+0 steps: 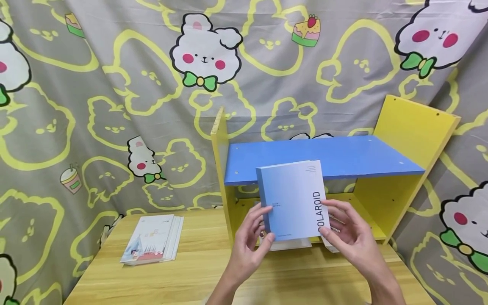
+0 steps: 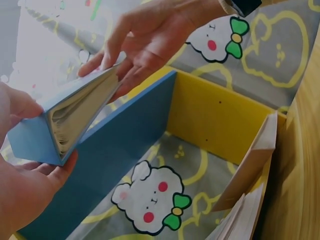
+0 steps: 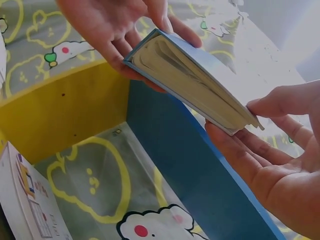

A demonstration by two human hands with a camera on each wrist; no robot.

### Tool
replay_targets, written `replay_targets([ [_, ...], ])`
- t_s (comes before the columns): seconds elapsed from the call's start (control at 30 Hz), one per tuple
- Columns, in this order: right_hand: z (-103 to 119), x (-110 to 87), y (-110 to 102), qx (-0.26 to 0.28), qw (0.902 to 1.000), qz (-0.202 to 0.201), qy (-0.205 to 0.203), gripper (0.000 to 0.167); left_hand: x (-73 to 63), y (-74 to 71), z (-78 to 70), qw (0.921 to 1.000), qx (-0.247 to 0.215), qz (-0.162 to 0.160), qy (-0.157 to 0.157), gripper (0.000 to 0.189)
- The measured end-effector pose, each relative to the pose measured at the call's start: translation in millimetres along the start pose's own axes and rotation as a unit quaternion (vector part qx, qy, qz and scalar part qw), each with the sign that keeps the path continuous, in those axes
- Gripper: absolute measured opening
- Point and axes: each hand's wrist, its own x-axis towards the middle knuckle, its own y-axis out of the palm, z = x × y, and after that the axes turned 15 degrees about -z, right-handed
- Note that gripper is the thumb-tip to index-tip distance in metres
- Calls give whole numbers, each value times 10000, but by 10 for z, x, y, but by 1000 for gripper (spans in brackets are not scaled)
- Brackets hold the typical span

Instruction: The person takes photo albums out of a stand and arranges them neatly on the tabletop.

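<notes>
Both hands hold up a photo album [image 1: 291, 203] with a blue-to-white cover lettered POLAROID, in front of the shelf. My left hand [image 1: 249, 243] pinches its blue spine edge, thumb on the front cover and fingers behind. The right hand [image 1: 352, 235] pinches the opposite edge, with the thumb at the lower corner. In the left wrist view, the page edges of the album [image 2: 82, 107] show between the covers, slightly fanned. From the right wrist, the album [image 3: 195, 80] is seen tilted between the left hand [image 3: 112, 30] and the right hand [image 3: 285, 160].
A yellow-sided unit with a blue shelf board [image 1: 305, 154] stands on the wooden table [image 1: 198, 271]. Below the board, books [image 1: 291, 245] are partly hidden behind the album. Several pale books [image 1: 152, 237] lie stacked at the left. A patterned curtain [image 1: 152, 106] hangs behind.
</notes>
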Motion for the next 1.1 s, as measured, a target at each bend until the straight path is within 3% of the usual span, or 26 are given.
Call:
replay_targets([
  [0.5, -18, 10, 185, 104, 9999, -84, -90, 60, -27, -142, -74, 9993, 323, -160, 3, 56],
  [1.1, -86, 17, 315, 267, 9996, 98, 77, 58, -57, -287, -82, 9993, 158, -288, -203, 53],
])
